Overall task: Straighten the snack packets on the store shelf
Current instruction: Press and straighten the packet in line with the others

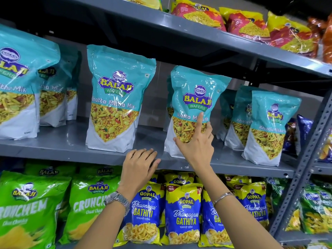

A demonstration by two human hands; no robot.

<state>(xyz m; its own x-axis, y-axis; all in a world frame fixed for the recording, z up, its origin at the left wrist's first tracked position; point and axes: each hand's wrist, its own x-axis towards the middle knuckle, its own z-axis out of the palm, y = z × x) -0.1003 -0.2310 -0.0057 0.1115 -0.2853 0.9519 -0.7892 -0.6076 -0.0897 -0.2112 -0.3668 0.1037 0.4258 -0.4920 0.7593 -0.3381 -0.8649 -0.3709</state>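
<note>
teal packet [194, 108] is touched by right hand [195, 142], fingers spread, nothing gripped. left hand [140, 164] is rested open on shelf edge [71, 153] just beside it.

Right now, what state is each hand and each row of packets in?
Left hand: fingers curled, resting on the middle shelf edge, holding nothing.
Right hand: open, index finger pressed on the teal packet.
That teal packet: upright, tilted slightly right.
Teal packet beside it: upright, untouched.
Rightmost teal packet: upright, leaning.
Blue-yellow Gathiya packets: upright on the lower shelf.
Green Crunchem packets: leaning forward.
Red-yellow packets: lying back on the top shelf.
</note>
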